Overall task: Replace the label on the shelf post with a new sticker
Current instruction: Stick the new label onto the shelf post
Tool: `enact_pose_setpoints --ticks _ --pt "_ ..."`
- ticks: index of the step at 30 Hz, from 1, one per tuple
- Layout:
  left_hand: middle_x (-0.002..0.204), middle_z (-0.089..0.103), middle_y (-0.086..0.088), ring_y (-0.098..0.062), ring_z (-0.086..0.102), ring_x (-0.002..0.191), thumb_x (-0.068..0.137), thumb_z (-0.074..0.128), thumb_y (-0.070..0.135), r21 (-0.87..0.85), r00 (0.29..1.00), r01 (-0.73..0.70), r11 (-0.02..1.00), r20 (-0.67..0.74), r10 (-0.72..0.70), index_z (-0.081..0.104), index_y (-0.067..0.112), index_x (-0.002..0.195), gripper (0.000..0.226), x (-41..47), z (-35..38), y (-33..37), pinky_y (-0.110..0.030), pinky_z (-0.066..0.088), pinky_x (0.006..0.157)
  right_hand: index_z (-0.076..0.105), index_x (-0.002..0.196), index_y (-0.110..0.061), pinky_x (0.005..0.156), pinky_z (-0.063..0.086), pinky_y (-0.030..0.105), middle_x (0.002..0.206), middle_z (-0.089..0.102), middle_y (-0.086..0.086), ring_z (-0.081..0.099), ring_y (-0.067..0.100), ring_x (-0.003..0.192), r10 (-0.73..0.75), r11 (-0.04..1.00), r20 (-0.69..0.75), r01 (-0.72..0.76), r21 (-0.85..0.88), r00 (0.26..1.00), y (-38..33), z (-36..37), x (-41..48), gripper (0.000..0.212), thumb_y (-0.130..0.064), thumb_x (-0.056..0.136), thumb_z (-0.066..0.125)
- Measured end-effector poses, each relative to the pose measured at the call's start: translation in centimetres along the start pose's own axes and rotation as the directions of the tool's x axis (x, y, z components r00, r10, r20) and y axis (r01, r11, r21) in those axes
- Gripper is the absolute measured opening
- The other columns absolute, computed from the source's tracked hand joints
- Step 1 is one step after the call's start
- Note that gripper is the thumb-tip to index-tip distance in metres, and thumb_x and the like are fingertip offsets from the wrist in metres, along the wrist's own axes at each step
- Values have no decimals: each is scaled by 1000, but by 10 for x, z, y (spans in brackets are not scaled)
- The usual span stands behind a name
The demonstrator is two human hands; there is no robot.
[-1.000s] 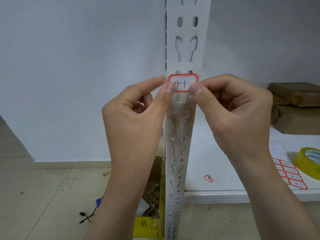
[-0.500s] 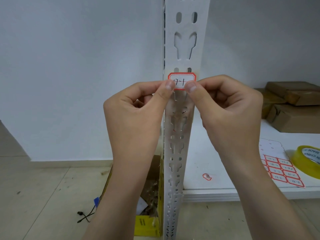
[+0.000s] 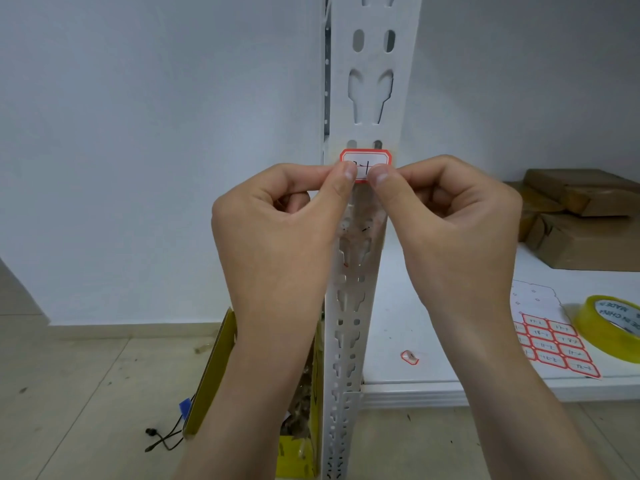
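One white slotted shelf post [image 3: 372, 98] stands upright in the middle of the view. A white shelf [image 3: 415, 341] runs off to the right of it.

Both hands are raised in front of the post, the left hand [image 3: 277, 230] just left of it and the right hand [image 3: 457, 230] just right. The fingers [image 3: 346, 174] of each hand are clenched. Thumb and forefinger meet at the post's face and the other fingers curl into the palm. Each hand grips the lower edge of the sticker, and the two thumb tips lie close together on its front.

Brown cardboard packages [image 3: 581, 237] sit on the shelf well to the right of the post. A yellow box [image 3: 214, 375] stands on the floor to the left of the post's foot. Nearer on the shelf lie a roll of yellow tape [image 3: 609, 327] and a sheet of red-bordered labels [image 3: 554, 344].

The sticker [image 3: 365, 159], white with a red border, is against the post's front face just below a pair of oval slots. Its long axis runs level, crosswise to the post, and its handwritten side faces the camera.

A small crumpled label [image 3: 410, 357] lies on the shelf just right of the post.
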State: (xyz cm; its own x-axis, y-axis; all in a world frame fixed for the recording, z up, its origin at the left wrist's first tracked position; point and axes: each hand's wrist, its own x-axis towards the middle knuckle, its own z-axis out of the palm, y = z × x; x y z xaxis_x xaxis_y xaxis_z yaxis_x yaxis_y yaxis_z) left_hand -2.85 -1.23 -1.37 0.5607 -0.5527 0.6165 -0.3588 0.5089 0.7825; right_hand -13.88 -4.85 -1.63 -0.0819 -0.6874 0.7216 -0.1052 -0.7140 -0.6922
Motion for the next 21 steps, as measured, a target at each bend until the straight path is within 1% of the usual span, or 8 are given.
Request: enact_pose_setpoints --ticks 1,6,9,12,15,17,19,21 --pt "64 61 -10 -9 43 53 85 81 34 2 1000 -3 1000 -2 3 75 36 77 11 0 0 0 -12 41 48 72 77 -26 50 40 8 67 68 3 53 5 52 2 1000 -3 -2 -3 1000 0 0 0 17 -21 92 76" --pt "65 56 -14 -8 40 51 86 81 35 43 1000 -19 999 -9 20 72 40 75 15 0 1 2 -14 39 47 73 74 -25 49 38 9 64 65 5 49 5 50 10 1000 -15 -10 -10 1000 0 1 1 18 -21 91 77" --pt "61 56 -11 -7 40 50 85 81 35 55 1000 -17 998 -9 17 72 39 75 15 -1 2 2 -14 40 47 71 70 -26 49 36 9 62 63 6 46 3 48 21 1000 -32 -21 -5 999 -1 2 1 22 -21 90 78" --pt "53 48 -7 -5 39 49 85 82 35 55 1000 -10 998 -12 11 72 39 73 16 -1 3 2 -13 38 47 69 68 -27 49 36 8 63 64 4 46 2 47 32 999 -30 -32 -9 999 -2 2 2 25 -20 90 78" --pt "58 52 -11 -6 40 50 84 82 36 64 1000 -8 998 -15 9 73 38 73 14 0 3 2 -16 39 47 69 66 -26 48 37 9 61 64 3 47 3 47 49 999 -28 -50 -20 998 -4 3 3 25 -21 89 79" --pt "59 54 -11 -6 40 50 84 82 37 73 1000 -6 997 -17 8 71 40 72 17 0 2 2 -19 40 46 69 64 -26 49 37 10 59 64 2 47 4 48 60 997 -40 -62 -41 997 -5 3 5 25 -23 87 80" --pt "59 53 -11 -6 39 49 84 82 39 81 1000 -6 997 -20 7 70 41 70 18 0 2 3 -16 39 46 69 63 -26 49 38 13 60 66 3 48 4 49 58 994 -44 -62 -88 997 -5 3 7 25 -28 85 80" --pt "59 52 -11 -9 39 49 83 82 40 84 1000 -2 996 -26 5 70 41 70 18 1 3 2 -18 39 47 68 62 -27 50 39 16 61 67 1 49 4 49 55 990 -43 -60 -131 998 -6 3 9 26 -32 84 80"
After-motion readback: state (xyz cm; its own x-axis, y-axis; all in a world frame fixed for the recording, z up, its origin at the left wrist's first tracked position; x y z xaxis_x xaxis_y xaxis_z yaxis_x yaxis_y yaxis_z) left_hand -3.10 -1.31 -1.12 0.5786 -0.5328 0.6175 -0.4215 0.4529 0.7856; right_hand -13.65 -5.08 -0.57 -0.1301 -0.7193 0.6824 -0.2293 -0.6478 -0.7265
